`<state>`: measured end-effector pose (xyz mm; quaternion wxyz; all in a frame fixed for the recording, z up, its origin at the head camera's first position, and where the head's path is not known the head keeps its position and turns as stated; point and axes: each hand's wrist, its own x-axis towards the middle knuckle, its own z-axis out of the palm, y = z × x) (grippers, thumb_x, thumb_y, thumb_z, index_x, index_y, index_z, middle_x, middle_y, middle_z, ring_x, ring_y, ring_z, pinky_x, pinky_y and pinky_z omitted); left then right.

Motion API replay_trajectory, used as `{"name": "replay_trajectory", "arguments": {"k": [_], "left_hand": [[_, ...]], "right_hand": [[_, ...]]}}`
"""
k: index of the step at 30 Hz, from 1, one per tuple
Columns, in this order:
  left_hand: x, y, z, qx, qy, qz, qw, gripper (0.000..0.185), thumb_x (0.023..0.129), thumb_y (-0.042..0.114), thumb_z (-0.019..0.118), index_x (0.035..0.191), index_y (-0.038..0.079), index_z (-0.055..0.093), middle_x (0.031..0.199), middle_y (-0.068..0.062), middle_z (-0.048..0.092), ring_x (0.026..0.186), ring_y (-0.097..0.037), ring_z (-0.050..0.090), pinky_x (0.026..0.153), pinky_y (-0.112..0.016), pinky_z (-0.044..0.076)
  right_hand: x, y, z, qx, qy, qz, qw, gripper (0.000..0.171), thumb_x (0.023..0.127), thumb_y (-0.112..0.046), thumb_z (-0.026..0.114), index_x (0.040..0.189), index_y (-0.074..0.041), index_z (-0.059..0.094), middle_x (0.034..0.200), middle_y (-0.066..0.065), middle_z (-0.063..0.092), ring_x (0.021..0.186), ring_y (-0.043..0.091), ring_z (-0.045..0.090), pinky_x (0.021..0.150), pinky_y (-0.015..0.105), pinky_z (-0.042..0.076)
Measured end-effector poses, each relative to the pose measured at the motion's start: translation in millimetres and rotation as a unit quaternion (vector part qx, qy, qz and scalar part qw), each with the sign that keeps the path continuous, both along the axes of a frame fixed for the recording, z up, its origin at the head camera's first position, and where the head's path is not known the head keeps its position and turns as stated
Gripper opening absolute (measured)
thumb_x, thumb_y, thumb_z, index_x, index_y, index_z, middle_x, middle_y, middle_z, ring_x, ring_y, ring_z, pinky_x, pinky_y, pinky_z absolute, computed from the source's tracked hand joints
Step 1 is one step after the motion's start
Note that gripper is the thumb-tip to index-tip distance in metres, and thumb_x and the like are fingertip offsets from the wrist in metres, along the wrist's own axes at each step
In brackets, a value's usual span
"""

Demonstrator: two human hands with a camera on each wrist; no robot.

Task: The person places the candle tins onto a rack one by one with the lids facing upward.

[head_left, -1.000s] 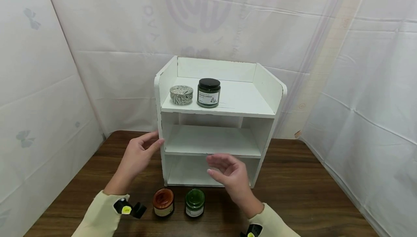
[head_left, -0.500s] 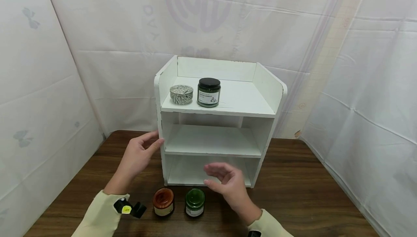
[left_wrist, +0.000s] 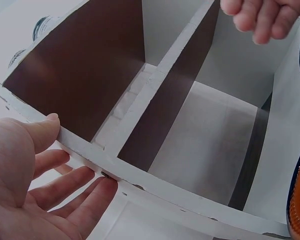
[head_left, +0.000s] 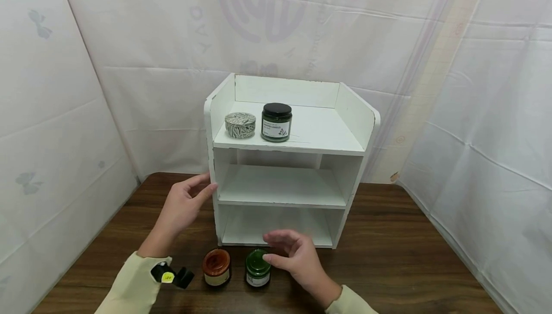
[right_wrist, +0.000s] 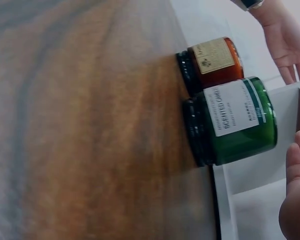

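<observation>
My left hand [head_left: 184, 203] grips the left side edge of a small white shelf [left_wrist: 155, 107], thumb at the front edge and fingers along the outer face. My right hand [head_left: 297, 259] is beside a green scented candle jar [head_left: 258, 268], thumb tip overlapping its top in the head view, fingers loosely curved with nothing between them. That jar stands upside down, black lid on the table, as the right wrist view shows. An amber candle jar [right_wrist: 217, 61], also lid-down, stands to its left. The right fingers [right_wrist: 296, 160] show in the right wrist view.
On the shelf's top stand a round patterned tin [head_left: 240, 125] and an upright dark green candle jar [head_left: 276, 123] with a black lid. The shelf stands on a dark wooden table [head_left: 401, 256]. White sheets [head_left: 155, 88] hang behind and on both sides.
My right hand has come down and left, from in front of the shelf's lower levels to the green jar. The left hand stays on the shelf side, and the jars have not moved.
</observation>
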<state>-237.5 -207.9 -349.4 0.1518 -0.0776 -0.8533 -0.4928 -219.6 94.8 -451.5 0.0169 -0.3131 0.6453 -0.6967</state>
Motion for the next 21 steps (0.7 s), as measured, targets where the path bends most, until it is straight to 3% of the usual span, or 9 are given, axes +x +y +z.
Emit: {"name": "replay_trajectory", "arguments": {"k": [7,9,14,21], "left_hand": [[0.1,-0.3,0.0,0.004,0.000,-0.003,1.0000,0.056,0.101,0.046,0.063,0.147,0.014,0.057,0.146,-0.011,0.061,0.130,-0.030,0.058,0.091,-0.028,0.050],[0.2,-0.5,-0.4,0.004,0.001,-0.003,1.0000,0.056,0.101,0.046,0.063,0.147,0.014,0.057,0.146,-0.011,0.061,0.131,-0.030,0.058,0.093,-0.032,0.051],[-0.6,-0.3,-1.6,0.001,0.004,-0.002,1.0000,0.056,0.102,0.047,0.062,0.146,0.013,0.058,0.146,-0.012,0.061,0.131,-0.032,0.058,0.099,-0.048,0.052],[-1.0,0.1,-1.9,0.003,0.003,-0.002,1.0000,0.057,0.102,0.048,0.061,0.147,0.014,0.058,0.146,-0.012,0.061,0.131,-0.032,0.058,0.100,-0.051,0.052]], "right_hand": [[1.9,-1.2,-4.6,0.006,-0.037,0.009,0.999,0.044,0.086,-0.005,0.082,0.124,0.007,0.064,0.130,0.038,0.060,0.117,0.022,0.068,0.101,0.033,0.054],[2.3,-1.5,-5.8,0.010,-0.045,0.014,0.999,0.046,0.085,-0.006,0.083,0.125,0.007,0.064,0.132,0.039,0.059,0.118,0.021,0.068,0.101,0.031,0.054],[2.2,-1.8,-8.5,0.038,-0.052,0.017,0.998,0.050,0.084,-0.009,0.085,0.128,0.004,0.064,0.135,0.035,0.060,0.125,0.034,0.064,0.105,0.034,0.051],[1.3,-2.8,-11.7,0.059,-0.077,0.036,0.995,0.055,0.084,-0.009,0.086,0.132,0.002,0.062,0.141,0.031,0.057,0.131,0.042,0.057,0.106,0.025,0.048]]}}
